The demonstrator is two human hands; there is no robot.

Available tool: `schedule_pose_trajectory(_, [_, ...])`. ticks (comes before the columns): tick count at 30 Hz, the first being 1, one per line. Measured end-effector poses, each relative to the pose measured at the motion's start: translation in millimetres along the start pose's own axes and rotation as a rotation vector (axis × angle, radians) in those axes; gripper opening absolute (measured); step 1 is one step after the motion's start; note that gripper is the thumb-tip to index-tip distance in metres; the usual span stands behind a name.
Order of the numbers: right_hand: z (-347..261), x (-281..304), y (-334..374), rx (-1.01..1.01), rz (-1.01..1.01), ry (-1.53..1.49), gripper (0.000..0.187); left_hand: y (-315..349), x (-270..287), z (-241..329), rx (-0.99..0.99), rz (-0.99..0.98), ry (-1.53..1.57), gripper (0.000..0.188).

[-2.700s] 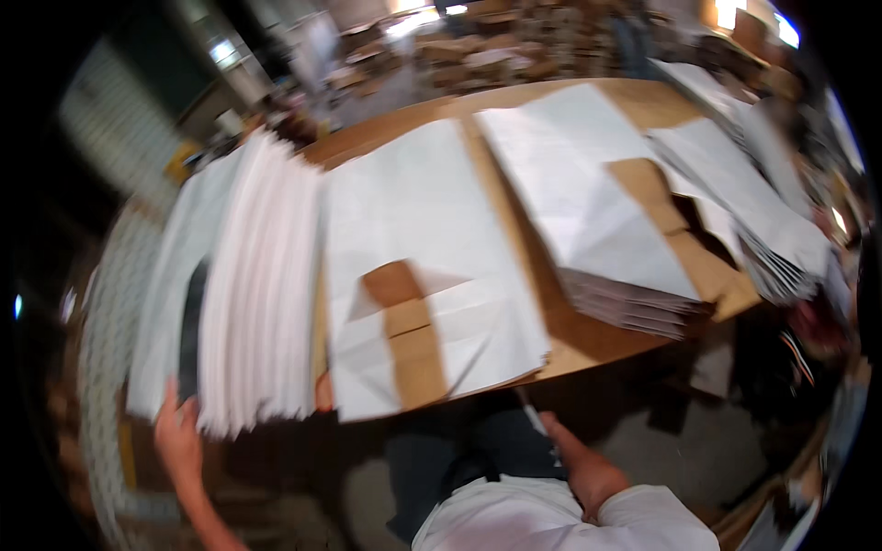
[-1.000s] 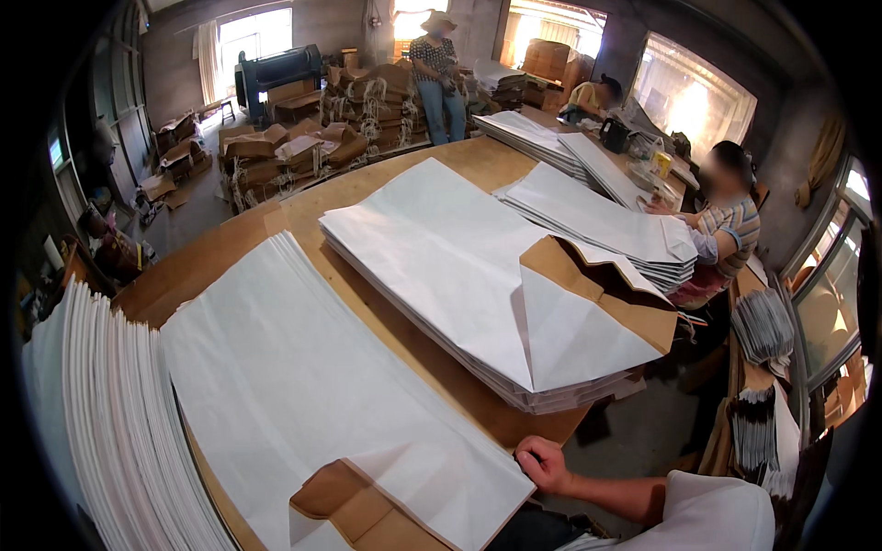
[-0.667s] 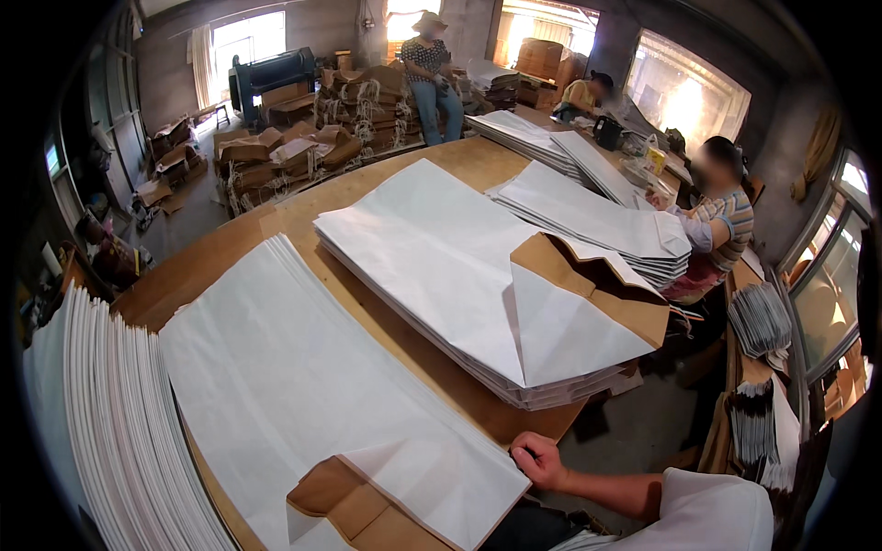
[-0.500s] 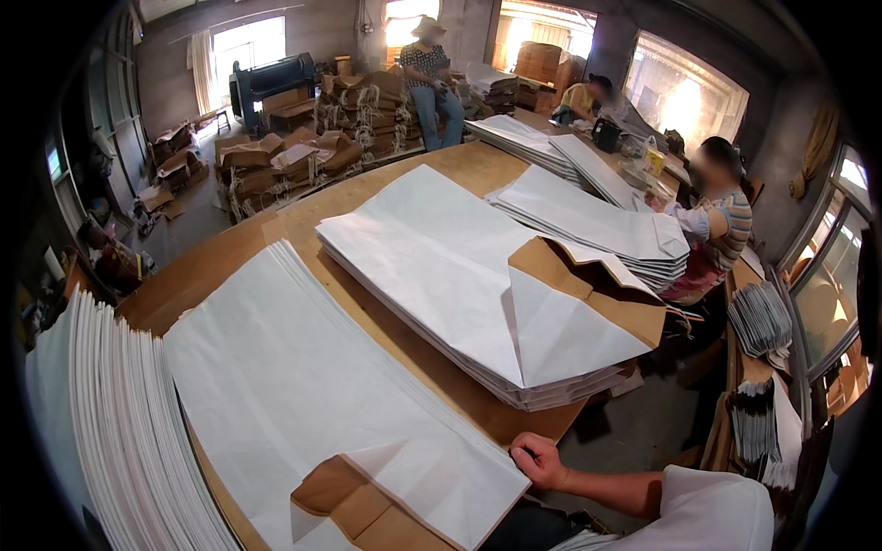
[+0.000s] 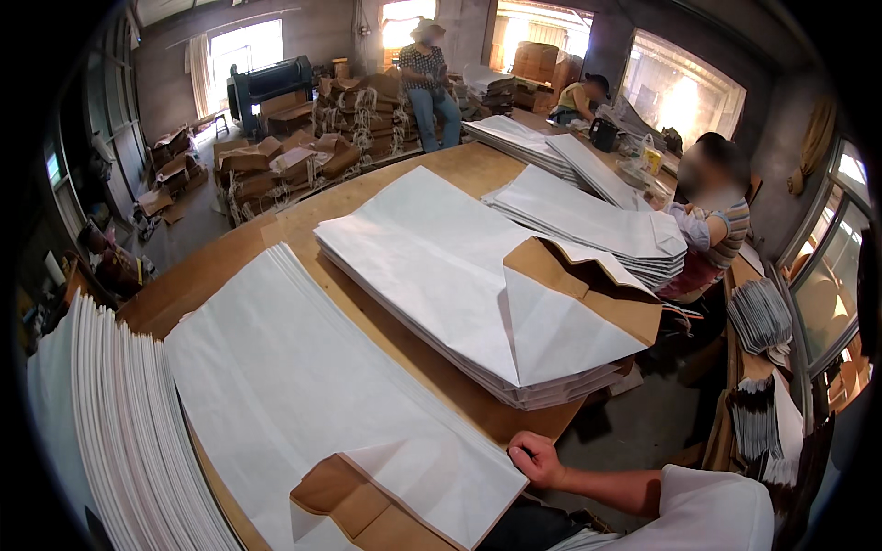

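Note:
My right hand [image 5: 538,461] is closed in a loose fist. It rests against the near right corner of a stack of white paper bags [image 5: 312,367], and nothing shows in its fingers. The top bag's bottom end is folded open, with brown inner paper [image 5: 367,500] showing near the lower edge. My left hand is out of view. Beyond lies a second, thicker stack of white paper bags [image 5: 413,266]; its top bag also has an opened end with a brown lining [image 5: 588,286].
At the left stands a tall row of white folded bags [image 5: 138,422]. Both stacks lie on a wooden table [image 5: 294,220]. Further bag stacks [image 5: 588,216] lie near a seated co-worker [image 5: 721,220]. Another person [image 5: 430,87] is by brown bundles [image 5: 285,165]; a third [image 5: 581,99] bends over the far end.
My right hand and the bag stacks stay in place. The seated co-worker at the right has shifted slightly, and the person at the far end has moved the head a little.

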State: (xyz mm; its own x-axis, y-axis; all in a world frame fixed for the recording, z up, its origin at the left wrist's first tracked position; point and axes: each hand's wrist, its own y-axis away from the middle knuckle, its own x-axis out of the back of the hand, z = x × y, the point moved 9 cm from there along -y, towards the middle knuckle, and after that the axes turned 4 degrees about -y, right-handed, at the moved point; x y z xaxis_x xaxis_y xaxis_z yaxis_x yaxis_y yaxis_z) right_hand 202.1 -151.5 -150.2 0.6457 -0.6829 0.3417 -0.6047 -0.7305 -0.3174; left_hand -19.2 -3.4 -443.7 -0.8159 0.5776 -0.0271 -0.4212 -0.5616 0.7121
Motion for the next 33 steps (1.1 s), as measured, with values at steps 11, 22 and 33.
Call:
schedule_pose_trajectory(11, [-4,-2,2,0.026,0.007,0.018,0.012,0,2,5,-0.007,-0.002,-0.022,0.03])
schedule_pose_trajectory(22, [-4,0,-1,0.025,0.005,0.016,0.012,-1,0,12,-0.029,-0.011,-0.055,0.031])
schedule_pose_trajectory(33, [-5,-2,-3,0.024,0.004,0.035,0.013,4,2,16,-0.072,-0.019,-0.092,0.032])
